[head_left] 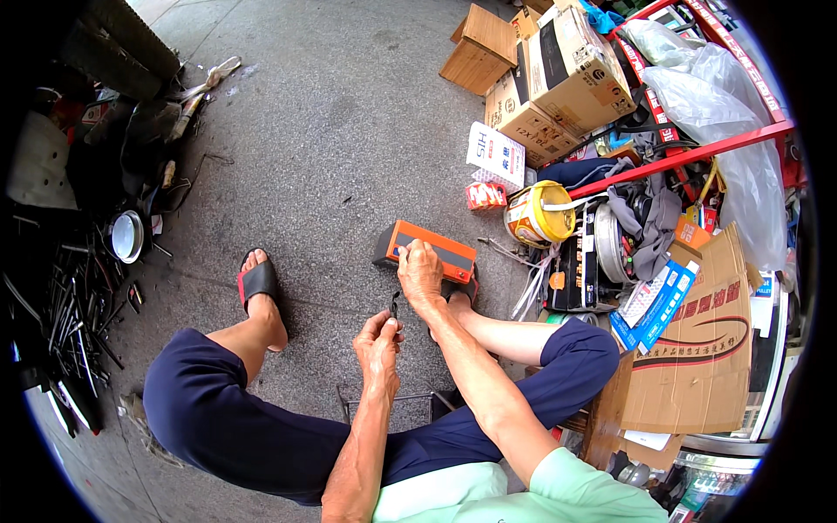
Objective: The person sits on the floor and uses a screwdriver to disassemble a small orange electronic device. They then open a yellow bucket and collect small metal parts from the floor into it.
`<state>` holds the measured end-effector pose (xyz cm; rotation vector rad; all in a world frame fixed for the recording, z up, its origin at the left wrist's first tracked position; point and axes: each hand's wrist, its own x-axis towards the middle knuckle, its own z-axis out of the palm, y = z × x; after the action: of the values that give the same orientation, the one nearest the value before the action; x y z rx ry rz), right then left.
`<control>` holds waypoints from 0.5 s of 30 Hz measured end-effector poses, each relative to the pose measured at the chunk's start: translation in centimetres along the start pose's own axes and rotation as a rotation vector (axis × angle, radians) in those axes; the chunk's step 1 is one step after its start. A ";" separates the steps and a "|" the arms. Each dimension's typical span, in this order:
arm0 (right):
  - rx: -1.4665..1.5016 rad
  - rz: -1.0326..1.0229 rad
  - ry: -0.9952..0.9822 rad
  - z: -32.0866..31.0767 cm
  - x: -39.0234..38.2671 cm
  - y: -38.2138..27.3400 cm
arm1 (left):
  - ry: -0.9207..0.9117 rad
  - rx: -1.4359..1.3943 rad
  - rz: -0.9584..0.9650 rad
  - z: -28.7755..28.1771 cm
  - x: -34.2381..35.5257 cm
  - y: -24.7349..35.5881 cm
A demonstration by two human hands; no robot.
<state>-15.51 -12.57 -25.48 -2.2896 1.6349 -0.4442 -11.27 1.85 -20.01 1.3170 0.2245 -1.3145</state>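
Gripping the orange-and-grey device (pixel 426 248) on the pavement (pixel 331 131) at twelve o'clock, the right hand (pixel 421 277) curls closed; the left hand (pixel 377 344) pinches a small dark tool (pixel 394 306).

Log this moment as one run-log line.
right hand: on orange box | left hand: pinching small dark tool | posture: seated | surface: pavement

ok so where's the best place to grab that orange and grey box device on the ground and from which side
Probably across the long middle of the orange and grey device, coming from above. It lies flat on the pavement, long and narrow, so its long sides suit a pinch. The right hand rests on its near-left end.
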 end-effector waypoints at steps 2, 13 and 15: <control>-0.031 -0.011 -0.006 0.1 0.0 0.1 | -0.004 -0.002 0.004 0.0 0.0 0.0; -0.109 -0.025 -0.053 -0.4 0.2 -0.2 | -0.001 -0.001 0.001 0.0 0.0 -0.1; -0.090 0.008 -0.063 -0.4 0.4 0.0 | -0.001 0.003 -0.001 0.1 0.0 -0.1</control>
<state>-15.53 -12.97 -25.06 -2.3351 1.6650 -0.2991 -11.43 1.81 -20.03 1.3185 0.2229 -1.3171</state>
